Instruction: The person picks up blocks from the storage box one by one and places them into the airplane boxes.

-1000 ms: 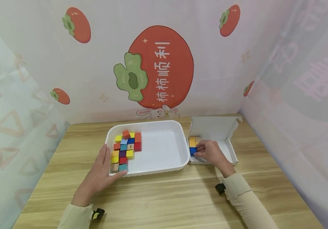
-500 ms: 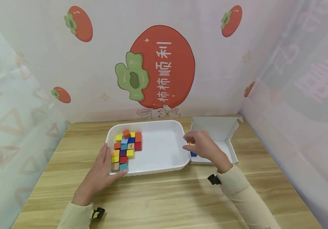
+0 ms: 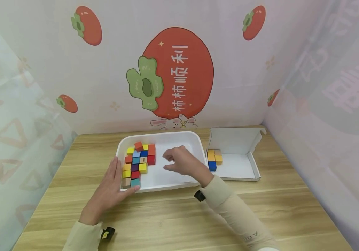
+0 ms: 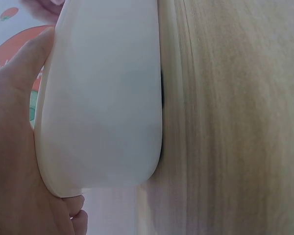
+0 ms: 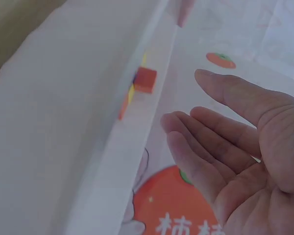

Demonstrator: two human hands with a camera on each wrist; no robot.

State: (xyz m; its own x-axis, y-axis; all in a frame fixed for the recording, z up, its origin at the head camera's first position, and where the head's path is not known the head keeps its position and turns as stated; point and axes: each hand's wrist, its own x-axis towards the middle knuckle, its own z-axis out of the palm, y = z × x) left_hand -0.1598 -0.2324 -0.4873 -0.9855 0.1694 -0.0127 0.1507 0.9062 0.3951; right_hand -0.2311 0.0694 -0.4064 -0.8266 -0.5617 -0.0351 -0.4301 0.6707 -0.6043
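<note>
Head view is showing the right hand [image 3: 182, 163] hovering over the bare floor of the white tray [image 3: 198, 139], fingers relaxed and loosely spread, holding nothing. Just off its fingertips the blocks [image 3: 138, 162] are sitting packed together in the tray's far-left part; nothing is standing between them and the hand. Behind its wrist, outside the tray, a white box [image 3: 242, 164] is lying with its lid raised, and a few yellow, tan and blue cubes [image 3: 213, 158] are sitting in the corner nearest the hand.

The blocks are small coloured cubes, red, yellow, blue, teal, purple and tan, with one red cube perched tilted on top. The cluster is running lengthwise from the tray's near edge toward the wall.

The left hand [image 3: 110, 190] is lying flat with fingers straight against the tray's left near corner, thumb probably touching the rim beside the teal cube.
</note>
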